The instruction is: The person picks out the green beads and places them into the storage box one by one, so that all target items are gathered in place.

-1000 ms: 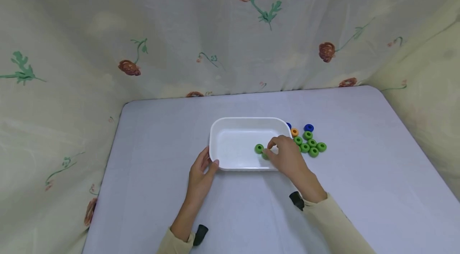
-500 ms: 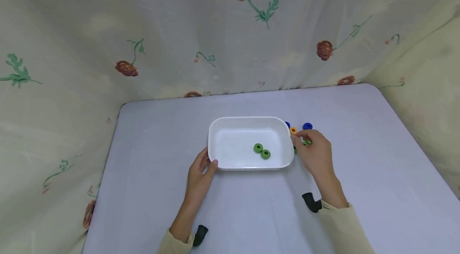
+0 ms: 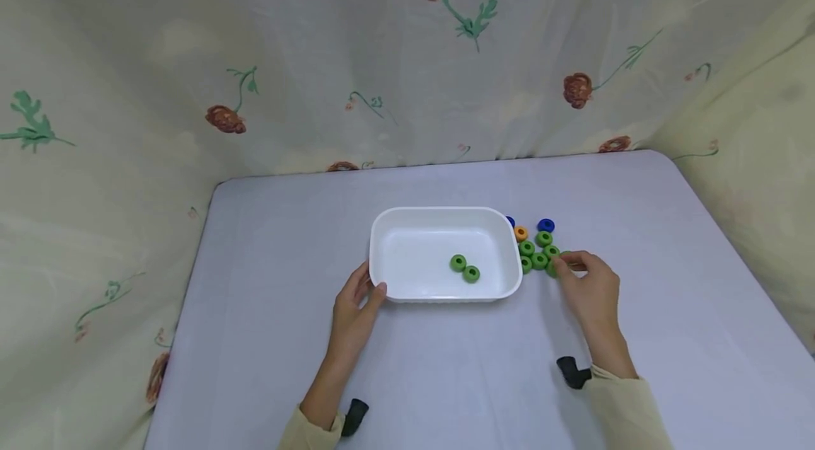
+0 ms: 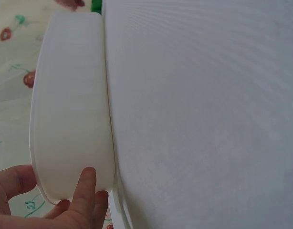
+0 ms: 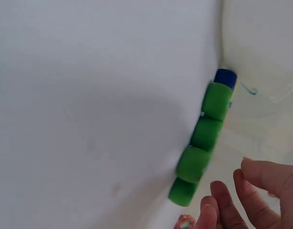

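A white rectangular tray (image 3: 410, 259) stands mid-table, with two green ring-shaped beads (image 3: 471, 279) touching inside it at the right. At its near left corner my left hand (image 3: 352, 315) grips it; the left wrist view has the thumb at the rim and the fingertips (image 4: 89, 177) against the outer wall. My right hand (image 3: 593, 291) is just right of several green beads (image 3: 540, 266), its fingertips overlapping the rightmost ones. In the right wrist view, thumb and forefinger come close together with no bead visible between them, beside the row of green beads (image 5: 193, 164).
An orange bead (image 3: 521, 238) and a blue bead (image 3: 546, 229) lie at the back of the loose group. Another blue bead (image 3: 511, 221) is partly hidden by the tray's right rim. A flowered curtain (image 3: 382, 68) hangs behind the pale table (image 3: 280, 238).
My right hand has left the tray, where a second green bead now shows uncovered beside the first, and moved right to the loose beads. The left hand stays at the tray's corner.
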Demonstrator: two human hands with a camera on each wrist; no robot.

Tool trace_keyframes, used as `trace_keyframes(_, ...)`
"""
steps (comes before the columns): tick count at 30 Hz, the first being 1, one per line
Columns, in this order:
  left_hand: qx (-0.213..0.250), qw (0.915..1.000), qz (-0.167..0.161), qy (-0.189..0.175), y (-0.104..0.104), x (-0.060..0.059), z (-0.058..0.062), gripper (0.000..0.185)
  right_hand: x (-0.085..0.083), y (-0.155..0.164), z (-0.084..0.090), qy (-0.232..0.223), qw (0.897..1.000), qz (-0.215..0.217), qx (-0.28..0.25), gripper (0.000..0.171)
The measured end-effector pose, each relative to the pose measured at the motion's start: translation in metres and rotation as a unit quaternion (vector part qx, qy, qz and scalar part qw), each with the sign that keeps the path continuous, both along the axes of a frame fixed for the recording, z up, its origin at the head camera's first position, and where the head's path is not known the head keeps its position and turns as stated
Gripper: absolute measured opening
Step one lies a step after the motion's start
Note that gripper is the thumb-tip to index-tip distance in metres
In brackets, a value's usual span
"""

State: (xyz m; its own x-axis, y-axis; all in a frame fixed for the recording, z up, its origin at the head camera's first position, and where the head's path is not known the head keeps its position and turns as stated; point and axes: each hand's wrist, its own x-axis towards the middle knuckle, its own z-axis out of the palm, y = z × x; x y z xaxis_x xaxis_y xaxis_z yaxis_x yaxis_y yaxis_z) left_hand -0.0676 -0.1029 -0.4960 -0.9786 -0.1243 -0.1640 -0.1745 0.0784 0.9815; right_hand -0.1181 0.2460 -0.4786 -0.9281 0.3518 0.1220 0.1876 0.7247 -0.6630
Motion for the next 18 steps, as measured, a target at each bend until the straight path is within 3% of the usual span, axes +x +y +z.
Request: trace_keyframes(18, -0.004, 1.0, -0.003, -0.004, 0.001, 0.0, 0.001, 0.058, 0.001, 0.006, -0.016, -0.069, 0.998, -0.013, -0.009, 0.025)
